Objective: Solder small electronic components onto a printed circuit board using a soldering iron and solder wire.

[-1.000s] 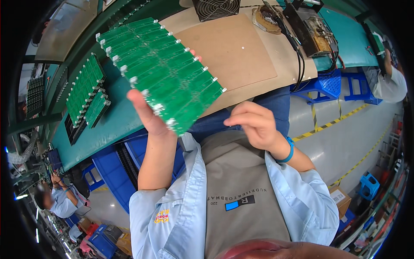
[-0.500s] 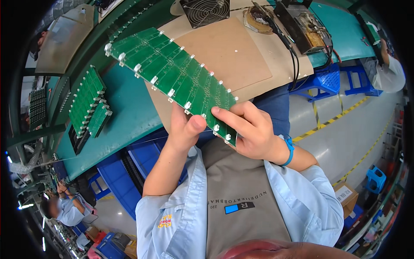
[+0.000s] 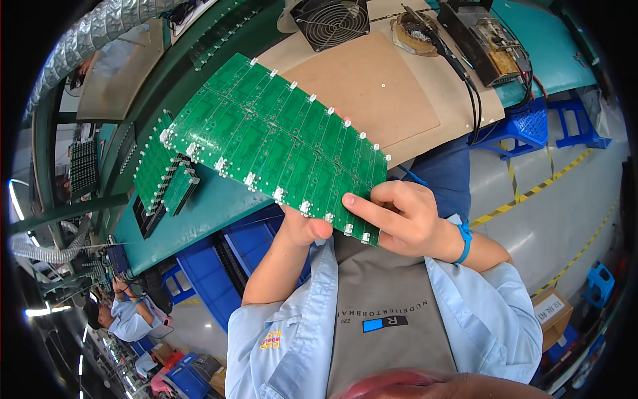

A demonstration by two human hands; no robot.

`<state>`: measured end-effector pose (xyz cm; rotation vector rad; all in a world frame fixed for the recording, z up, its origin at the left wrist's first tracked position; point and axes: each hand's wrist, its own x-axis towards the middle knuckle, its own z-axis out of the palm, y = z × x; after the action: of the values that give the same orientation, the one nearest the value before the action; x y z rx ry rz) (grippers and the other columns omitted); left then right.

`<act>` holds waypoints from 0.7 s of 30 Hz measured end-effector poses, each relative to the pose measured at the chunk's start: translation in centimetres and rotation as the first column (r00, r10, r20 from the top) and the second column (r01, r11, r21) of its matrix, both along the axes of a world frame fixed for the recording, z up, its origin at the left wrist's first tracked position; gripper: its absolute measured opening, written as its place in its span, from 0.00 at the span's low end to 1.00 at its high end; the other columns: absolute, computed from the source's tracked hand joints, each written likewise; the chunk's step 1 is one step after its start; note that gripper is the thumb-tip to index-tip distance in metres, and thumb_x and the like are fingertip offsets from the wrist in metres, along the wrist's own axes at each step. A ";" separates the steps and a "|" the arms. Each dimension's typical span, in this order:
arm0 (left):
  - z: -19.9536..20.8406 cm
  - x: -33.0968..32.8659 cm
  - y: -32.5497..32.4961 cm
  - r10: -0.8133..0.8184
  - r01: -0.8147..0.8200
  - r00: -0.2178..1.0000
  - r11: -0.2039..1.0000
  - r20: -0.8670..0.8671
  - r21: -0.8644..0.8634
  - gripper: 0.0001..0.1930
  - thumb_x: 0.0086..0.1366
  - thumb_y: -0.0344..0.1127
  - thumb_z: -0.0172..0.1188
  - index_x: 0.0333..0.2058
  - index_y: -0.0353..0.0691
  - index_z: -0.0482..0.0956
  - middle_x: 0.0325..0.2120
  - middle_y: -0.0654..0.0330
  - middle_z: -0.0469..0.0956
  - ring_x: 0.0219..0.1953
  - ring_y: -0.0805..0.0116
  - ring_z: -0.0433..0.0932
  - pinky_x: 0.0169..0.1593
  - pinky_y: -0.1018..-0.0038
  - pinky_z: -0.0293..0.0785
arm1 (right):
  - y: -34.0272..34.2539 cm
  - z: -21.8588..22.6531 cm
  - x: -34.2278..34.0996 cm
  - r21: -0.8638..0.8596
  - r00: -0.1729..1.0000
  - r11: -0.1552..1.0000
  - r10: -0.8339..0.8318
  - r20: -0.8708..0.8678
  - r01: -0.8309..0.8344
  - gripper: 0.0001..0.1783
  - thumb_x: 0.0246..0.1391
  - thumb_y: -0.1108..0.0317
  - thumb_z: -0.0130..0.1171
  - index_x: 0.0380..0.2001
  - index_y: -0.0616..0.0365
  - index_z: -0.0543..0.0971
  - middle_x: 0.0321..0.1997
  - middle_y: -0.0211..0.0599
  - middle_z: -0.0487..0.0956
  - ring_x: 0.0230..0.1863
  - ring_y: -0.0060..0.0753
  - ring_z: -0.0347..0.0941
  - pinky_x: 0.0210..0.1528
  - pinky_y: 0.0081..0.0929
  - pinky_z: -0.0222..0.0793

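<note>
A green circuit board panel (image 3: 279, 143), with white connectors along both long edges, is held up in front of me at a slant. My left hand (image 3: 302, 226) supports its near edge, thumb showing below the connectors and the other fingers hidden behind the panel. At the panel's right end my right hand (image 3: 405, 219) grips the corner, its index fingertip lying on the green face. A blue band (image 3: 463, 239) circles my right wrist. Beyond the panel's left end, more green circuit boards (image 3: 156, 163) stand in a black rack (image 3: 151, 223) on the green bench.
A black fan (image 3: 332, 23) stands at the back of the bench, behind a brown board (image 3: 399, 100). A soldering iron (image 3: 442, 53) lies near a metal box-shaped device (image 3: 488, 46). Blue stools (image 3: 515, 130) are at the right. Another person (image 3: 126, 316) sits at far left.
The panel has turned to show its face more fully to me, and its far end has lowered. Both hands keep their hold. The whole view has shifted, moving surroundings rightward.
</note>
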<state>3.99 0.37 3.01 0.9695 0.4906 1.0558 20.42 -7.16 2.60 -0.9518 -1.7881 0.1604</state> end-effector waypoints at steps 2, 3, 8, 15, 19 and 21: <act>0.1 0.2 0.0 0.004 -0.004 1.000 1.000 0.014 0.012 0.83 0.19 0.68 0.86 0.76 0.64 0.43 0.74 0.53 0.56 0.74 0.47 0.58 0.75 0.47 0.62 | 0.0 -0.1 0.0 0.002 1.000 1.000 0.007 0.005 -0.007 0.23 0.44 0.72 0.73 0.48 0.56 0.87 0.34 0.29 0.71 0.22 0.22 0.60 0.22 0.19 0.58; 0.4 0.4 -0.2 0.006 -0.006 1.000 1.000 -0.003 -0.029 0.84 0.17 0.68 0.85 0.76 0.64 0.42 0.74 0.53 0.56 0.74 0.46 0.58 0.75 0.47 0.61 | 0.0 -0.1 0.0 0.005 1.000 1.000 0.004 -0.001 -0.004 0.24 0.43 0.72 0.72 0.48 0.54 0.87 0.34 0.28 0.71 0.22 0.22 0.60 0.22 0.19 0.58; 2.0 0.6 -0.9 0.004 -0.016 0.997 0.986 -0.073 -0.163 0.87 0.12 0.69 0.85 0.76 0.66 0.41 0.74 0.53 0.55 0.75 0.46 0.57 0.76 0.47 0.60 | -0.1 -0.2 0.1 0.016 1.000 1.000 0.000 -0.025 0.000 0.26 0.42 0.72 0.69 0.50 0.50 0.86 0.33 0.27 0.70 0.22 0.22 0.59 0.20 0.19 0.58; 2.8 0.8 -1.1 -0.012 -0.014 0.992 0.976 -0.122 -0.215 0.88 0.11 0.70 0.84 0.76 0.66 0.41 0.75 0.53 0.55 0.75 0.46 0.57 0.76 0.48 0.60 | 0.0 -0.4 0.2 0.020 0.999 1.000 0.018 -0.040 -0.017 0.25 0.42 0.72 0.69 0.49 0.50 0.87 0.33 0.27 0.71 0.22 0.22 0.59 0.21 0.19 0.58; 2.6 0.7 -1.2 -0.026 0.000 0.992 0.978 -0.121 -0.209 0.88 0.12 0.70 0.84 0.76 0.65 0.40 0.75 0.54 0.54 0.75 0.46 0.57 0.77 0.49 0.59 | 0.0 -0.4 0.2 0.025 0.999 1.000 0.018 -0.038 -0.017 0.25 0.42 0.72 0.69 0.49 0.50 0.87 0.33 0.27 0.71 0.23 0.23 0.60 0.21 0.19 0.58; 2.2 0.5 -1.3 -0.046 0.020 0.992 0.978 -0.118 -0.206 0.87 0.14 0.70 0.84 0.76 0.64 0.40 0.75 0.54 0.53 0.75 0.47 0.57 0.77 0.50 0.59 | 0.0 -0.4 0.2 0.025 0.999 1.000 0.010 -0.034 -0.009 0.25 0.42 0.72 0.69 0.49 0.50 0.87 0.33 0.27 0.71 0.23 0.23 0.60 0.21 0.19 0.58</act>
<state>4.54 -0.97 5.23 0.8596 0.6688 0.9000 20.60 -7.14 2.20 -0.9182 -1.7600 0.1590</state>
